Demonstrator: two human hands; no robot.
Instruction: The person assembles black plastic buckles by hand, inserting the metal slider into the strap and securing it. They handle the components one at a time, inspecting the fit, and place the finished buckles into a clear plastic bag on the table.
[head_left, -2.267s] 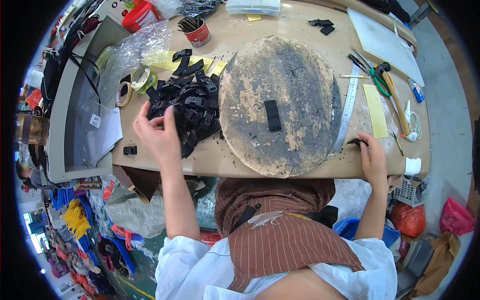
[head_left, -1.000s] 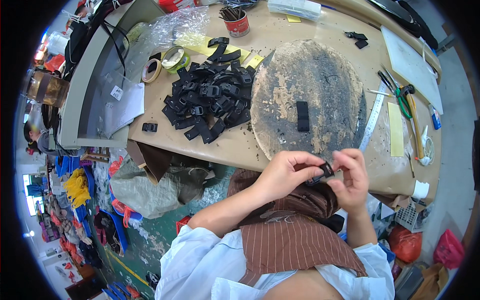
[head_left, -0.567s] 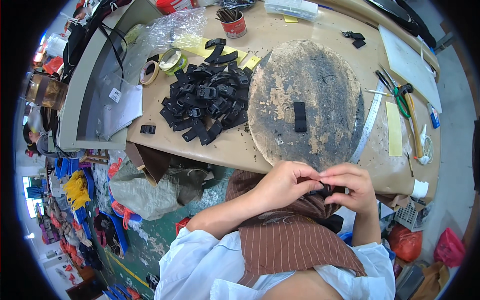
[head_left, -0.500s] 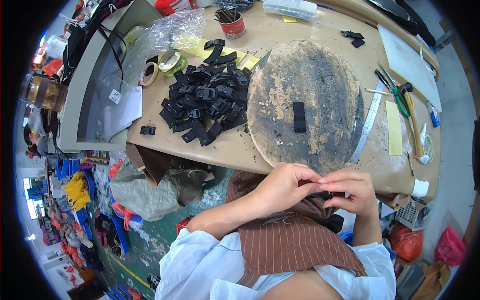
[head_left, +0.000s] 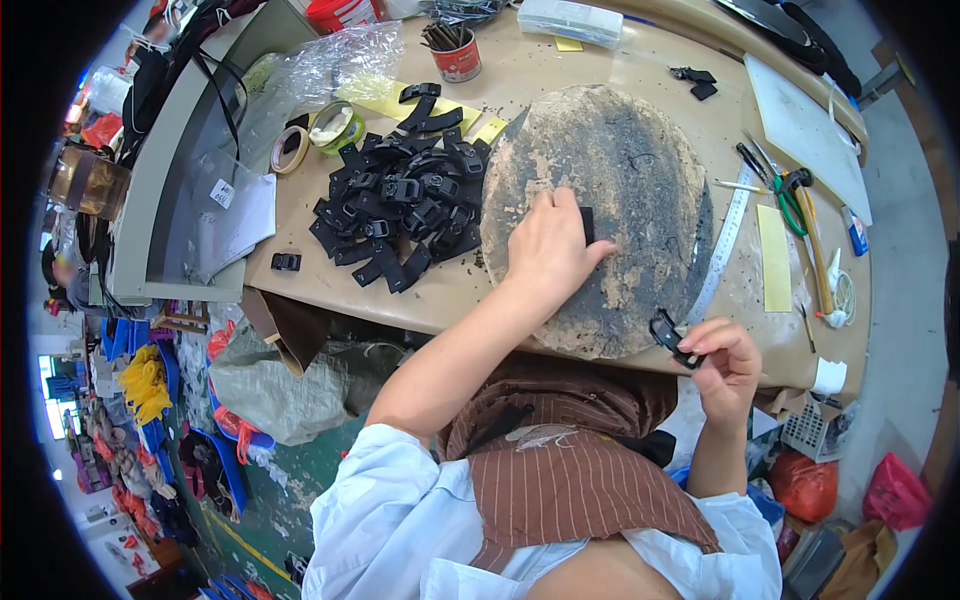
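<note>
My left hand (head_left: 548, 245) lies over the worn round board (head_left: 640, 300), its thumb stretched out to the right. A short black strap piece (head_left: 587, 224) shows between that thumb and the fingers, partly covered. Whether the hand touches it I cannot tell. Near the board's front right edge, my right hand (head_left: 722, 368) pinches a black plastic buckle (head_left: 672, 336) between thumb and fingers. Left of the board is a heap of black straps with buckles (head_left: 405, 205).
A loose black buckle (head_left: 286, 262) lies left of the heap. Tape rolls (head_left: 290, 148) and a red can of rods (head_left: 455, 55) stand behind. On the right are a steel ruler (head_left: 722, 255), green-handled scissors (head_left: 788, 208), a hammer (head_left: 815, 245) and a yellow strip (head_left: 773, 258).
My hands were together at the table's front edge. The left has moved forward over the strap piece on the board; the right has moved slightly right and keeps the buckle.
</note>
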